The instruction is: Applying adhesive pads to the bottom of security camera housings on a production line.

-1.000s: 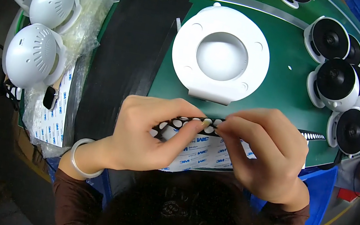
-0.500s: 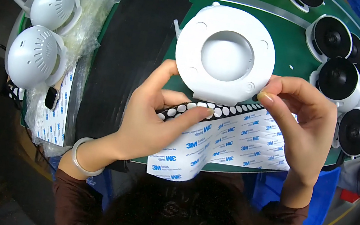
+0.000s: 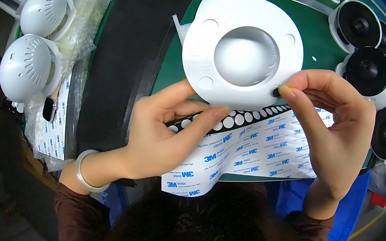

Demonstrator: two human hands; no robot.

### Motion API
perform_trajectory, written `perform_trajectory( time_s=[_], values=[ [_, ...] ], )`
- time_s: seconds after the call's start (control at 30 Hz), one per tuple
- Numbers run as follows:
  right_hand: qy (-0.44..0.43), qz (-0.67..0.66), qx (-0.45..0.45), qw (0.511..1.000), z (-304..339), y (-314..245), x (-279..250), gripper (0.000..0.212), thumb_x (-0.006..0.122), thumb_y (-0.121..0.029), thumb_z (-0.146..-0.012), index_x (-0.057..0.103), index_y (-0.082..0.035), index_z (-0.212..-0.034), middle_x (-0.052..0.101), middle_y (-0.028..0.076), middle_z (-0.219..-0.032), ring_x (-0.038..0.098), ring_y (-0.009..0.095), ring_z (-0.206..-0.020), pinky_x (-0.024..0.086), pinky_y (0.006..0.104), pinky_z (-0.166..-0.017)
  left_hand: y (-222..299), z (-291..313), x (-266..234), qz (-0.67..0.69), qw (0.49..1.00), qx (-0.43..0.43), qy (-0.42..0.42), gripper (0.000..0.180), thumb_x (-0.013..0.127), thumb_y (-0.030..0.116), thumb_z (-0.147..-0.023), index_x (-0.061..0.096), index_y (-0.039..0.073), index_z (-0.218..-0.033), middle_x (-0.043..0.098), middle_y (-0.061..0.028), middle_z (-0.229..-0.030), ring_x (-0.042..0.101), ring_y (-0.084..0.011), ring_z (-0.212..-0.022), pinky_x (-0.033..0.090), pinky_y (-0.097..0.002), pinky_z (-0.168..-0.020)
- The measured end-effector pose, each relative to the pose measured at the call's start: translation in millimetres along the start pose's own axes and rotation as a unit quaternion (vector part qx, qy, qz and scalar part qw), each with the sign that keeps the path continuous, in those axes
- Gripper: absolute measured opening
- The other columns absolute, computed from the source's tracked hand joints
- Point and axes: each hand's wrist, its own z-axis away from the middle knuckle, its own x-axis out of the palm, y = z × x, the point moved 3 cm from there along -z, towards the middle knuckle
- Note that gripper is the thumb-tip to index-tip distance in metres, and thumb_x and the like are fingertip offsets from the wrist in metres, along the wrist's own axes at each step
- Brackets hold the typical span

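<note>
A round white plastic housing (image 3: 198, 44) with a wide ring base and a domed centre faces me, tilted up. My left hand (image 3: 160, 133) grips its lower left edge, thumb at the bottom lip and fingers partly hidden behind. Between thumb and forefinger, my right hand (image 3: 339, 128) pinches a small round black pad (image 3: 276, 92) against the lower right of the ring. Shallow round recesses show elsewhere on the ring. Below the housing lies a white adhesive backing sheet (image 3: 261, 145) with blue print, its upper edge a black strip (image 3: 240, 120) with rows of white circles.
A black foam sheet (image 3: 124, 57) covers the table's left part. Two white domed housings (image 3: 32, 64) stand at far left beside bubble wrap (image 3: 84, 19) and a dark-faced watch (image 3: 49, 109). Several black-faced round units (image 3: 367, 71) line the right. A blue bin (image 3: 341, 219) sits below the table edge.
The housing has come nearer and its tilt has shifted. My left thumb has moved from the strip to the housing's lower lip. My right hand has brought the black pad onto the ring.
</note>
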Motion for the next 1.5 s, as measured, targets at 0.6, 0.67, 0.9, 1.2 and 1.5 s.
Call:
perform_trajectory(
  time_s=[0.6,0.67,0.9,1.2,1.5],
  values=[
    [-0.059,-0.152,0.086,0.983,-10.2,18.1,-1.4,0.033,0.061,0.0,-0.078,0.042,0.003,-0.105,0.063,0.012,-0.076,0.06,0.011,-0.068,0.048,0.0199,-0.062,0.5,0.8,-0.7,0.003,1.0,0.003,0.03,0.028,0.06,-0.003,-0.076,0.05,-0.009,-0.102,0.064,-0.0159,-0.088,0.063,-0.017,-0.08,0.049,-0.0233,-0.07],
    [-0.025,-0.129,0.05,0.99,-6.6,21.5,-2.7,0.033,0.059,0.0,-0.079,0.041,0.003,-0.106,0.064,0.013,-0.078,0.06,0.012,-0.07,0.048,0.0202,-0.063,1.7,0.8,-4.7,-0.009,0.999,0.0,0.047,0.027,0.062,-0.001,-0.075,0.051,-0.009,-0.098,0.065,-0.0164,-0.084,0.063,-0.0163,-0.079,0.049,-0.0228,-0.067],
    [0.052,0.209,-0.224,0.95,25.0,-11.2,-0.5,0.018,0.062,0.011,-0.063,0.062,0.004,-0.08,0.061,0.014,-0.082,0.058,0.02,-0.074,0.046,0.0257,-0.063,13.6,2.1,-22.1,-0.241,0.962,-0.048,-0.117,0.015,0.063,0.001,-0.071,0.061,-0.002,-0.085,0.065,-0.0122,-0.074,0.065,-0.0157,-0.068,0.048,-0.025,-0.063],
    [-0.077,0.103,-0.184,0.974,28.0,-15.3,20.7,0.024,0.07,-0.001,-0.057,0.065,-0.001,-0.081,0.061,0.007,-0.075,0.057,0.022,-0.067,0.045,0.0279,-0.059,47.5,4.8,-17.3,-0.253,0.959,0.093,-0.088,0.012,0.061,0.001,-0.07,0.064,0.002,-0.082,0.063,-0.0102,-0.07,0.062,-0.0228,-0.061,0.048,-0.0269,-0.056],
    [-0.07,0.057,-0.096,0.991,21.4,-7.4,13.7,0.017,0.065,0.007,-0.063,0.064,0.0,-0.079,0.063,0.009,-0.072,0.059,0.015,-0.062,0.046,0.0227,-0.056,38.5,-5.9,-16.6,-0.259,0.954,0.133,-0.069,0.005,0.063,0.0,-0.067,0.063,-0.001,-0.073,0.059,-0.0096,-0.061,0.057,-0.0153,-0.051,0.041,-0.0222,-0.048]
  ],
)
